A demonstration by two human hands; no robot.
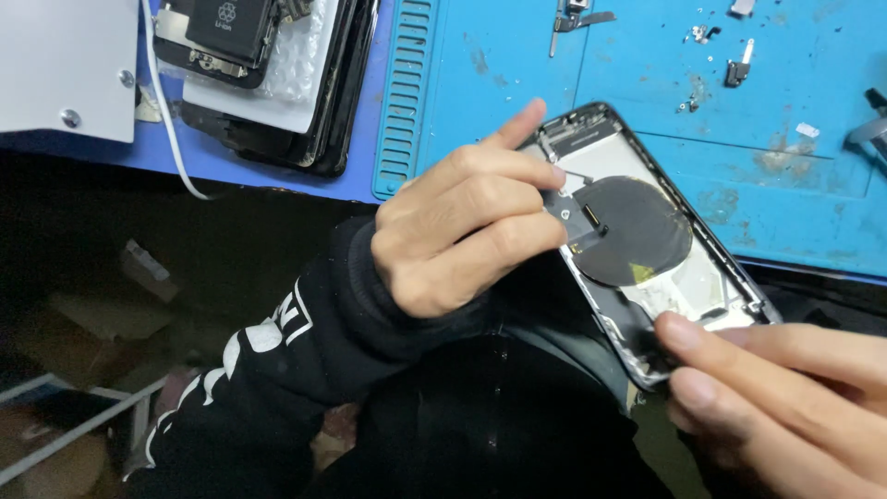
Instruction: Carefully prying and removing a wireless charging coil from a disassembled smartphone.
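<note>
An opened phone rear housing [711, 277] lies tilted over the front edge of a blue work mat [795, 185]. Inside it sits a round black coil [642, 231] with a thin black flex strip. My left hand [462, 222] rests on the housing's left edge, its fingers curled on the flex strip and the index finger stretched toward the housing's top corner. My right hand [785, 397] pinches the housing's bottom corner between thumb and fingers. A black sleeve with white print [305, 360] covers my left forearm.
A stack of dismantled phones [268, 74] with a battery lies at the top left beside a white cable [166, 120] and a white metal box [65, 65]. Small screws and metal parts [730, 55] are scattered on the mat. A ribbed blue tray edge [407, 92] runs down the mat's left side.
</note>
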